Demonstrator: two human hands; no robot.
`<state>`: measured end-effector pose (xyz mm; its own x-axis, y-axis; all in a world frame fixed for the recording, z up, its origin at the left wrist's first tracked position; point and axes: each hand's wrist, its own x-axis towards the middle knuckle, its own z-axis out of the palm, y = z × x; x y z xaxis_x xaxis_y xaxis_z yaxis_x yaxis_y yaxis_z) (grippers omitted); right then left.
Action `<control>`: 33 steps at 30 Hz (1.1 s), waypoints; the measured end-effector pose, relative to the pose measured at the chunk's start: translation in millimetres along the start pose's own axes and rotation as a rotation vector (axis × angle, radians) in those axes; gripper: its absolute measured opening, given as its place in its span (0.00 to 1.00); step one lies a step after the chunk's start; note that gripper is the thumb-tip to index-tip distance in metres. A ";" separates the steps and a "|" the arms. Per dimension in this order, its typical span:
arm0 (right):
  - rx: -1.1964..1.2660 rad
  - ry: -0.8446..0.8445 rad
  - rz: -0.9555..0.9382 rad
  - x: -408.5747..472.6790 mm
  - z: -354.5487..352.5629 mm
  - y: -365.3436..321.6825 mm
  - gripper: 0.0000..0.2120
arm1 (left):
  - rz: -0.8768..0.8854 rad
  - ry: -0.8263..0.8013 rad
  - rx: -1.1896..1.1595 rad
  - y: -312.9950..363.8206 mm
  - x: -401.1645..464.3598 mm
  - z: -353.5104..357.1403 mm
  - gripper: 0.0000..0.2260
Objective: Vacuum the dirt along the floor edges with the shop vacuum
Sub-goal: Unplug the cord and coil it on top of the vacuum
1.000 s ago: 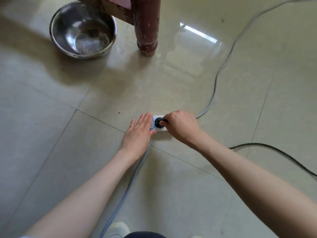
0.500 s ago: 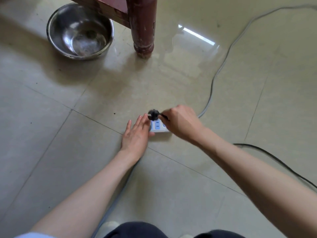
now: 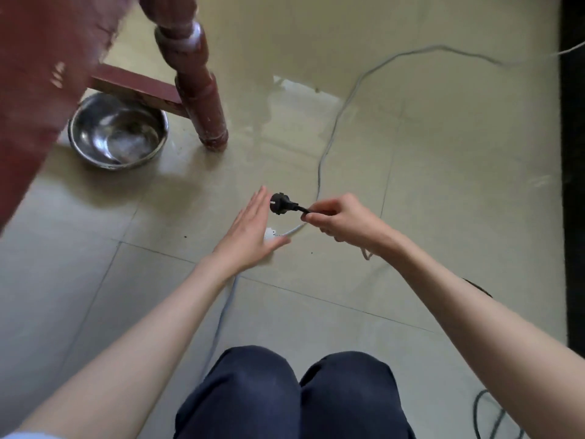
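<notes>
Right hand pinches the black plug level, prongs leftward toward the flat, spread left hand.

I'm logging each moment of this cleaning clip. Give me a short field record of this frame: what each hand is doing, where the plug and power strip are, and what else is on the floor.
left hand: open, fingers straight, over the white power strip
right hand: pinches the black cord just behind the black plug
plug: lifted clear of the strip, prongs toward the left hand
grey cable: runs from the strip across the tiled floor
nearby: steel bowl beside a red wooden table leg
</notes>
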<state>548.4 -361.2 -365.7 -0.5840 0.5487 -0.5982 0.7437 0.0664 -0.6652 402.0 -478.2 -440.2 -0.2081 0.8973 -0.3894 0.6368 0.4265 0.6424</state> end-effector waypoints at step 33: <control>1.227 1.138 -0.122 -732.3 -251.6 -266.2 0.11 | 0.606 -0.014 -0.197 631.0 -390.6 -350.3 0.08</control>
<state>859.9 -571.0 361.9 0.3100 0.9087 -0.2797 -0.2825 -0.1929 -0.9397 625.0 -519.5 348.4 0.1568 0.9849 0.0734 0.4898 -0.1421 0.8602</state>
